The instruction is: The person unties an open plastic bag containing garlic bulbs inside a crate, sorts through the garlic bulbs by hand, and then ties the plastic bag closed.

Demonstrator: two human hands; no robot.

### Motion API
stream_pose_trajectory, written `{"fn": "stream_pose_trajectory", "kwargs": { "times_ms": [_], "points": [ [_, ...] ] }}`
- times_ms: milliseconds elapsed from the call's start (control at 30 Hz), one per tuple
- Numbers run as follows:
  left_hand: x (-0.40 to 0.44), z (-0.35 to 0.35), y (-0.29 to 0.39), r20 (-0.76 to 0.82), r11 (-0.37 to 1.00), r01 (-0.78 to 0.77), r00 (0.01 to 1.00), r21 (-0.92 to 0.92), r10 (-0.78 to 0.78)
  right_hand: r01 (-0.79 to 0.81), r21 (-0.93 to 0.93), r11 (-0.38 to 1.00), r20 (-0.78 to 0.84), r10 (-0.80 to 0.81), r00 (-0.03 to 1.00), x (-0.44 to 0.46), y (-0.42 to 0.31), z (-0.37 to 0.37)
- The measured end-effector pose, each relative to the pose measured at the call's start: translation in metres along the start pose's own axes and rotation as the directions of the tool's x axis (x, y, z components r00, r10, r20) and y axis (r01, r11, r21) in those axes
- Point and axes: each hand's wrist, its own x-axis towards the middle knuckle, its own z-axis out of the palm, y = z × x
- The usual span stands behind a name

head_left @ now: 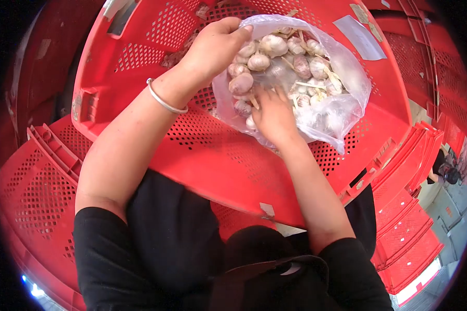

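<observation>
A clear plastic bag (pixel 355 85) full of garlic bulbs (pixel 273 45) sits with its mouth open inside a red perforated crate (pixel 228 150). My left hand (pixel 220 45) pinches the bag's rim at the upper left, thumb and fingers closed on the plastic. Inside the bag's near side, my right hand (pixel 273 111) reaches palm down with its fingers apart, close to the bulbs; the fingertips are partly blurred. Some bulbs carry short dry stems. On the right, a fold of the plastic covers several of them.
More red crates (pixel 41 192) stand at the left, and stacked crates (pixel 404 223) rise at the right. A pale paper label (pixel 360 37) clings to the crate's far wall. Another person (pixel 445 165) is partly visible at the far right, near grey bins (pixel 451 212).
</observation>
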Motion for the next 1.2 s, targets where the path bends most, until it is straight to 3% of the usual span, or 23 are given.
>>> {"fn": "stream_pose_trajectory", "kwargs": {
  "times_ms": [67,133,233,300,367,433,467,500,533,567,600,633,700,733,767,800,900,933,1000,1033,1100,1133,1200],
  "points": [
    [-0.007,-0.001,0.013,0.009,0.992,0.036,0.999,-0.12,-0.035,-0.066,0.085,0.994,0.032,0.063,0.997,-0.005,0.004,-0.009],
    [-0.005,0.0,0.006,0.033,0.963,0.062,0.998,-0.262,-0.055,-0.287,0.286,0.914,0.139,0.257,0.956,-0.012,0.011,-0.034],
    [-0.02,0.004,0.028,0.152,0.849,0.179,0.981,-0.497,-0.118,-0.425,0.332,0.842,-0.092,0.478,0.874,-0.02,0.041,-0.065],
    [-0.04,0.008,0.05,0.161,0.883,0.146,0.984,-0.446,-0.082,-0.359,0.321,0.877,-0.367,0.464,0.806,-0.02,0.068,-0.083],
    [-0.058,0.008,0.074,0.195,0.902,-0.121,0.956,-0.414,0.218,-0.508,0.086,0.857,-0.406,0.496,0.768,-0.017,0.084,-0.103],
    [-0.067,-0.004,0.107,0.229,0.972,-0.036,0.969,-0.234,0.091,-0.592,-0.039,0.805,-0.222,0.57,0.791,-0.01,0.093,-0.103],
    [-0.051,0.005,0.089,0.015,0.876,-0.464,0.883,-0.131,0.47,-0.571,-0.093,0.815,-0.181,0.55,0.815,-0.006,0.093,-0.099],
    [-0.045,0.001,0.087,0.129,0.926,-0.184,0.963,-0.33,0.238,-0.642,-0.252,0.724,-0.033,0.657,0.753,0.001,0.094,-0.096],
    [-0.041,-0.008,0.089,0.285,0.871,0.125,0.958,-0.474,0.018,-0.6,-0.322,0.732,-0.131,0.593,0.794,0.005,0.107,-0.081],
    [-0.036,-0.01,0.078,0.264,0.925,0.108,0.964,-0.365,-0.008,-0.559,-0.393,0.73,-0.221,0.515,0.828,0.008,0.106,-0.071],
    [-0.032,-0.009,0.063,0.252,0.926,0.147,0.966,-0.347,-0.059,-0.455,-0.206,0.866,-0.249,0.403,0.881,0.011,0.11,-0.072],
    [-0.028,-0.008,0.048,0.24,0.926,0.188,0.964,-0.327,-0.111,-0.453,-0.206,0.867,-0.244,0.403,0.882,0.015,0.107,-0.073],
    [-0.019,-0.009,0.032,0.288,0.959,0.159,0.954,-0.233,-0.088,-0.316,0.102,0.943,-0.195,0.33,0.924,0.029,0.103,-0.065],
    [-0.017,-0.008,0.03,0.251,1.0,-0.013,0.968,-0.024,0.019,-0.413,0.004,0.911,-0.248,0.401,0.882,0.035,0.096,-0.048],
    [-0.018,-0.008,0.032,0.238,0.965,-0.179,0.962,0.19,0.132,-0.39,0.084,0.917,-0.257,0.398,0.88,0.039,0.086,-0.039],
    [-0.019,-0.006,0.035,0.269,0.933,-0.198,0.956,0.301,0.116,-0.362,0.161,0.918,-0.268,0.393,0.879,0.043,0.079,-0.033],
    [-0.018,-0.001,0.01,0.352,0.565,-0.5,0.865,0.657,0.356,-0.568,0.205,0.797,0.023,0.577,0.817,0.048,0.05,-0.032],
    [-0.019,-0.002,0.001,0.353,0.566,-0.498,0.867,0.657,0.353,-0.442,0.271,0.855,-0.093,0.481,0.872,0.044,0.035,-0.027],
    [-0.017,-0.004,-0.016,0.257,0.36,-0.411,0.877,0.837,0.406,-0.294,0.224,0.929,-0.082,0.318,0.944,0.037,0.022,-0.022],
    [-0.016,-0.007,-0.015,0.188,0.324,-0.33,0.897,0.887,0.399,-0.121,0.402,0.907,-0.228,0.227,0.947,0.032,0.016,-0.015],
    [-0.021,-0.02,-0.014,0.062,0.279,-0.562,0.512,0.779,0.857,-0.142,0.634,0.76,-0.071,0.239,0.968,0.02,0.01,-0.017],
    [-0.016,-0.025,0.001,0.117,0.393,-0.214,0.959,0.894,0.256,-0.273,0.628,0.729,0.009,0.344,0.939,0.015,0.003,-0.029],
    [-0.014,-0.031,0.003,0.091,0.442,-0.169,0.977,0.881,0.192,-0.307,0.628,0.715,-0.071,0.446,0.892,0.008,0.027,-0.029]
  ]
}}
